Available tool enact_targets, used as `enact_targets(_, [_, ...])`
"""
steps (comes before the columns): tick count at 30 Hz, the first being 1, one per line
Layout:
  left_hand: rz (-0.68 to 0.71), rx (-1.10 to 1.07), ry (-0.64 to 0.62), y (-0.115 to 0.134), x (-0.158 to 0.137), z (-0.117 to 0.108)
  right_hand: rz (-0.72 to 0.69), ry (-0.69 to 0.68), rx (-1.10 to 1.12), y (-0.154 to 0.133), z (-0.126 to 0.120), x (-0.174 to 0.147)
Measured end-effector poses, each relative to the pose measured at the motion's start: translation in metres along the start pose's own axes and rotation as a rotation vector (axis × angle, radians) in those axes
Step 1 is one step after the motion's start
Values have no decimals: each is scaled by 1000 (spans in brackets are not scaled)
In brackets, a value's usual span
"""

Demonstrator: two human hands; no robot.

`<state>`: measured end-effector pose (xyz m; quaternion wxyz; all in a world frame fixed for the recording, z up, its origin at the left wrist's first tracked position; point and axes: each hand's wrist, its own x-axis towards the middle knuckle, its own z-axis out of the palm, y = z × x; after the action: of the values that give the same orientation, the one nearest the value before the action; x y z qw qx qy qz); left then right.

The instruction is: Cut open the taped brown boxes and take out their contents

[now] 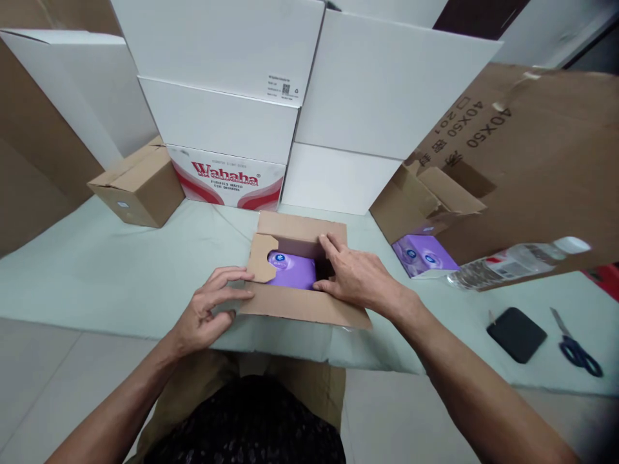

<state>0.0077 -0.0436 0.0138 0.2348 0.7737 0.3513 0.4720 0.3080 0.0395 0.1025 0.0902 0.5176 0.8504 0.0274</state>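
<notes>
An open cardboard box [302, 307] stands near the front of the table, its long flaps spread outward. Inside lies a purple tissue pack [296, 271], partly covered by the notched left end flap [264, 258]. My left hand [207, 309] is beside the box's left end, fingers apart and the fingertips touching the cardboard. Over the right end rests my right hand [355, 272], its fingers at the back edge and its thumb near the tissue pack. That hand is spread with no visible hold on anything; it hides the right end flap.
Stacked white boxes [227, 122] rise behind, with a closed brown carton [140, 187] at left. On the right are an open carton [411, 200], another purple tissue pack [423, 254], a lying water bottle [517, 263], a black flat object [516, 334] and scissors [575, 348].
</notes>
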Motion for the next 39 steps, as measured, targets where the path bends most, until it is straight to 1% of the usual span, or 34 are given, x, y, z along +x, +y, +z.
enact_targets(2, [-93,-128,-117,4,6,-13,-28,-36,-24,0,-5,5])
enact_targets(3, [-151,-146,-142,6,12,-18,-41,-44,-36,-1,-7,6])
enact_targets(5, [-264,-88,-134,13,28,-24,-56,-49,-57,-2,-10,8])
enact_targets(6, [-290,-41,-132,16,39,-25,-53,-55,-66,-3,-11,8])
enact_targets(7, [-278,11,-137,19,50,-25,-46,-63,-74,-4,-11,7])
enact_targets(9, [-216,71,-201,20,75,-22,-33,-73,-85,-6,-12,6])
enact_targets(10, [-175,71,-244,19,87,-20,-30,-74,-85,-7,-13,5])
enact_targets(12, [-100,78,-389,16,108,-14,-36,-67,-75,-7,-16,4])
enact_targets(14, [-32,115,-507,12,122,-8,-36,-58,-72,-2,-21,0])
enact_targets(15, [1,147,-543,11,125,-5,-31,-49,-74,2,-24,-3])
enact_targets(17, [63,232,-569,13,128,-1,-6,-4,-60,15,-27,-13])
enact_targets(19, [112,361,-538,17,125,-4,44,71,-15,32,-25,-26])
enact_targets(21, [126,509,-461,21,118,-11,80,153,31,48,-16,-40])
enact_targets(24, [70,656,-337,17,102,-23,37,251,35,64,7,-53])
enact_targets(27, [-22,645,-289,3,81,-28,-29,298,12,65,32,-55])
enact_targets(30, [-100,580,-256,-11,61,-23,-51,308,31,61,47,-52])
enact_targets(32, [-136,537,-230,-17,53,-17,-59,295,26,60,48,-50])
enact_targets(35, [-163,500,-206,-18,50,-12,-109,244,-56,57,37,-46])
enact_targets(39, [-172,498,-209,-14,53,-9,-265,181,-128,40,16,-32])
